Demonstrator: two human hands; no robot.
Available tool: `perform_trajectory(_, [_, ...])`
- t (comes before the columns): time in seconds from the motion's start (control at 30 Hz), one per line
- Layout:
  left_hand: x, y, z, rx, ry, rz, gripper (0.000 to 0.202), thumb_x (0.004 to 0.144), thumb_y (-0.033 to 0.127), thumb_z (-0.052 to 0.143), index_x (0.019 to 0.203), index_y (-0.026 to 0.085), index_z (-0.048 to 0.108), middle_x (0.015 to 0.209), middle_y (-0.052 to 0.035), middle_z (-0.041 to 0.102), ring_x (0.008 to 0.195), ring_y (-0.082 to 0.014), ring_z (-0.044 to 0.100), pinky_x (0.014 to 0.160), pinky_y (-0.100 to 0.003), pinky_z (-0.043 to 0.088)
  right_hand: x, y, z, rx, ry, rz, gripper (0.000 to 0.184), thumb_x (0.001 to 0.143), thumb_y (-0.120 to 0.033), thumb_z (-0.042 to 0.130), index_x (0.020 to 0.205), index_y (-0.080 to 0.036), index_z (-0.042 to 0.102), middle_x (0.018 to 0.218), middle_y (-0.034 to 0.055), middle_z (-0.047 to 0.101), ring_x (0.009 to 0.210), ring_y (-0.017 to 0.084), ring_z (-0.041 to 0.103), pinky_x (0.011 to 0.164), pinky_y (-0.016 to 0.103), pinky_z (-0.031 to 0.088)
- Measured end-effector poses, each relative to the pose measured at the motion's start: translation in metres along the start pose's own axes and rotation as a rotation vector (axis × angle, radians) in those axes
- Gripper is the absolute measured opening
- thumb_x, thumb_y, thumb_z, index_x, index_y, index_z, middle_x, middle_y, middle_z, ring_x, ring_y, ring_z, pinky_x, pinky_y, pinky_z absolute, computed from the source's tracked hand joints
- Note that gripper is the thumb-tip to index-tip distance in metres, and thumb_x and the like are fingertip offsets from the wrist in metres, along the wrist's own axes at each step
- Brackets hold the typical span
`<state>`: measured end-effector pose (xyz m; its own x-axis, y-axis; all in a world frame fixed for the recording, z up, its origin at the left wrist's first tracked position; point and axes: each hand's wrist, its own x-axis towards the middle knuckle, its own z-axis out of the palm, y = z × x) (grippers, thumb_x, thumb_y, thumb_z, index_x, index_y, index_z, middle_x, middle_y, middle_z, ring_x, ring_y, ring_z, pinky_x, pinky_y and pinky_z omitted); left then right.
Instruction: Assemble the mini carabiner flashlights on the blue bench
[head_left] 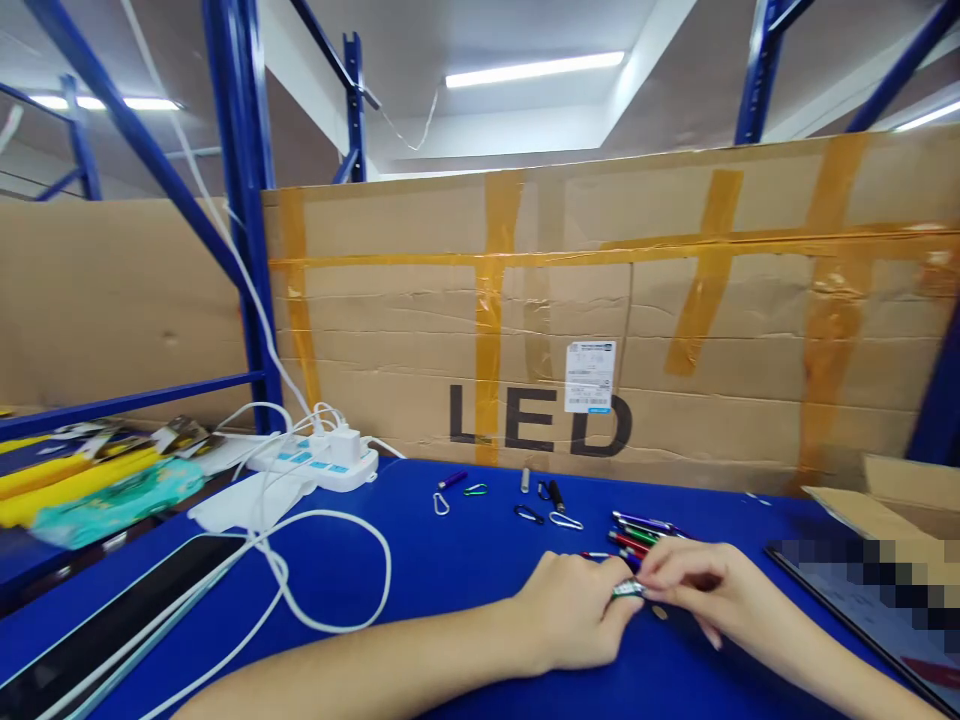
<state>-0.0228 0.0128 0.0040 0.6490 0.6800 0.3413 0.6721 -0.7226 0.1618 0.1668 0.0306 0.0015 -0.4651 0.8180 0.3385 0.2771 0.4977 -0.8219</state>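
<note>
My left hand is closed, its thumb and forefinger pinching a small shiny green-and-silver piece whose exact kind I cannot make out. From the other side, the fingertips of my right hand pinch the end of the same piece. A small brownish disc lies on the blue table just below the right fingers. Behind the hands lies a cluster of slim metallic sticks in purple, red and green, including a red one; the hands partly cover them.
Farther back lie a silver carabiner, a green carabiner, a black carabiner and a purple tube. A white power strip with looping cables stands left. A dark tablet-like panel lies right, before a cardboard box.
</note>
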Motion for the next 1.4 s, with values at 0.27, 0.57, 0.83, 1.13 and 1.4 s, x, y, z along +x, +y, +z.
perform_trajectory(0.27, [-0.001, 0.001, 0.0, 0.028, 0.0, -0.035, 0.019, 0.087, 0.034, 0.044, 0.094, 0.019, 0.052, 0.082, -0.0038, 0.064, 0.074, -0.0244, 0.062, 0.063, -0.033, 0.05, 0.002, 0.02, -0.006, -0.12, -0.066, -0.044, 0.037, 0.075, -0.054, 0.058, 0.064, -0.021, 0.07, 0.073, 0.0077, 0.056, 0.034, 0.009, 0.044, 0.028, 0.016, 0.041])
perform_trajectory(0.57, [0.0, -0.001, 0.004, 0.038, 0.021, -0.025, 0.018, 0.086, 0.034, 0.044, 0.087, 0.019, 0.054, 0.077, -0.0028, 0.064, 0.069, -0.0258, 0.062, 0.06, -0.036, 0.052, 0.003, 0.006, -0.003, -0.215, -0.085, -0.099, 0.041, 0.079, -0.056, 0.053, 0.062, -0.022, 0.069, 0.067, 0.0075, 0.055, 0.035, 0.009, 0.045, 0.028, 0.015, 0.041])
perform_trajectory(0.83, [0.001, -0.002, 0.002, 0.018, -0.009, -0.022, 0.016, 0.085, 0.032, 0.045, 0.086, 0.019, 0.053, 0.081, -0.0026, 0.064, 0.071, -0.0259, 0.062, 0.062, -0.036, 0.052, 0.003, 0.013, -0.005, -0.31, -0.075, -0.146, 0.044, 0.084, -0.054, 0.047, 0.063, -0.02, 0.067, 0.069, 0.006, 0.055, 0.035, 0.008, 0.045, 0.029, 0.014, 0.038])
perform_trajectory(1.13, [0.001, -0.003, 0.003, -0.009, -0.011, -0.016, 0.014, 0.085, 0.033, 0.043, 0.091, 0.022, 0.051, 0.085, -0.0013, 0.064, 0.073, -0.0264, 0.062, 0.062, -0.037, 0.052, 0.002, 0.003, 0.001, -0.154, -0.038, -0.105, 0.046, 0.079, -0.058, 0.054, 0.069, -0.015, 0.068, 0.071, 0.006, 0.053, 0.034, 0.004, 0.043, 0.028, 0.01, 0.033])
perform_trajectory(1.4, [0.001, -0.003, 0.004, -0.005, -0.011, -0.025, 0.014, 0.085, 0.033, 0.043, 0.091, 0.022, 0.05, 0.086, -0.0011, 0.063, 0.074, -0.0262, 0.062, 0.063, -0.037, 0.051, 0.002, 0.001, 0.001, -0.177, -0.042, -0.115, 0.047, 0.08, -0.058, 0.052, 0.071, -0.015, 0.068, 0.071, 0.0068, 0.054, 0.034, 0.005, 0.043, 0.027, 0.011, 0.034])
